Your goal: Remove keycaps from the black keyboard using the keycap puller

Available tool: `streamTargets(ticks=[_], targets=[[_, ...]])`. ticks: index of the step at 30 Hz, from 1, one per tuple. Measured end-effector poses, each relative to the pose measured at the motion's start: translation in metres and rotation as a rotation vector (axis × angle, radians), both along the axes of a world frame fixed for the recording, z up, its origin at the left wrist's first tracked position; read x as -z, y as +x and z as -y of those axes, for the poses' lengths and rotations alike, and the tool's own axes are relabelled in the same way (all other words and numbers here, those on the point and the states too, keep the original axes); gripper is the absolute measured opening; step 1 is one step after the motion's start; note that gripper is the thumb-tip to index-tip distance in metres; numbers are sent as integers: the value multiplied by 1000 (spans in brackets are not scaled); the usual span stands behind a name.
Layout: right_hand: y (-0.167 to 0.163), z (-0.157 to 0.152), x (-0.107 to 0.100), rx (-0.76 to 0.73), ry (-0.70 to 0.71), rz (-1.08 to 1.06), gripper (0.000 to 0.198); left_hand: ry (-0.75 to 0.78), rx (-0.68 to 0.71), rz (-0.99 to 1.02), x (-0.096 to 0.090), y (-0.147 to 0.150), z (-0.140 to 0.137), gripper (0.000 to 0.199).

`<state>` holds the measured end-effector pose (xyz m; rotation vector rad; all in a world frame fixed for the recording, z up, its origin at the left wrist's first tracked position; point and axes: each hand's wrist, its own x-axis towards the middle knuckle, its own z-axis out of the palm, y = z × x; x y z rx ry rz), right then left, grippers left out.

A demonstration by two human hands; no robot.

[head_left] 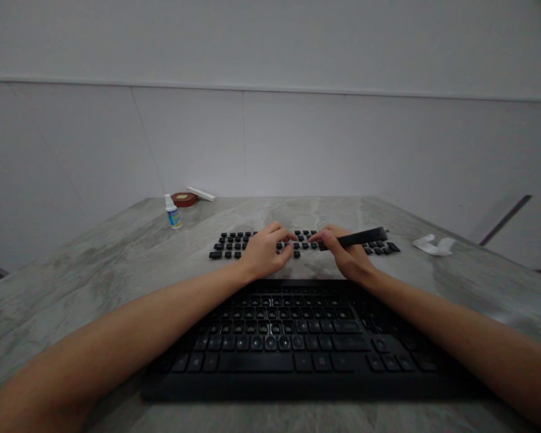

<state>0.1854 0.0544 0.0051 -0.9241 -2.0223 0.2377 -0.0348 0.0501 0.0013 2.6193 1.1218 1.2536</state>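
Observation:
A black keyboard (256, 362) lies across the table in front of me, with many of its upper key positions bare and the lower rows still capped. Beyond it, loose black keycaps (228, 246) are laid out in rows. My left hand (265, 248) reaches over these rows, thumb and index finger apart, fingertips close to the caps. A black stick-like tool (360, 237) is held in my right hand (345, 252), pointing out to the right. The right index finger stretches toward the keycaps near the left fingertips. The tool's exact kind is unclear.
On the grey marbled table (117, 276), a small white spray bottle (173, 213) with a blue label stands at the back left. Behind it are a reddish-brown box (184, 199) and a white strip (201, 193). Crumpled white tissue (434, 245) lies at the right. A wall borders the back.

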Motion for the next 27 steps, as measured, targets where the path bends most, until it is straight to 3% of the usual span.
streamTargets(ticks=[5, 7, 12, 14, 18, 21, 23, 27], targets=[[1, 0, 4, -183, -39, -14, 58, -51, 256, -212, 0, 1, 6, 30], [1, 0, 5, -242, -41, 20, 59, -86, 334, -237, 1, 1, 6, 27], [-3, 11, -7, -207, 99, 237, 37, -139, 416, -170, -2, 0, 6, 19], [-5, 20, -18, -216, 144, 281, 29, -261, 494, -158, -10, -1, 9, 16], [-8, 45, -38, -350, 96, 392, 26, -612, 668, -208, -32, -4, 18, 15], [-9, 67, -36, -428, 15, 511, 25, -766, 786, -355, -46, -3, 27, 11], [-10, 80, -27, -481, 17, 572, 21, -816, 796, -471, -51, -1, 32, 7], [-11, 87, -6, -505, 196, 603, 22, -882, 704, -698, -57, 2, 37, 5]])
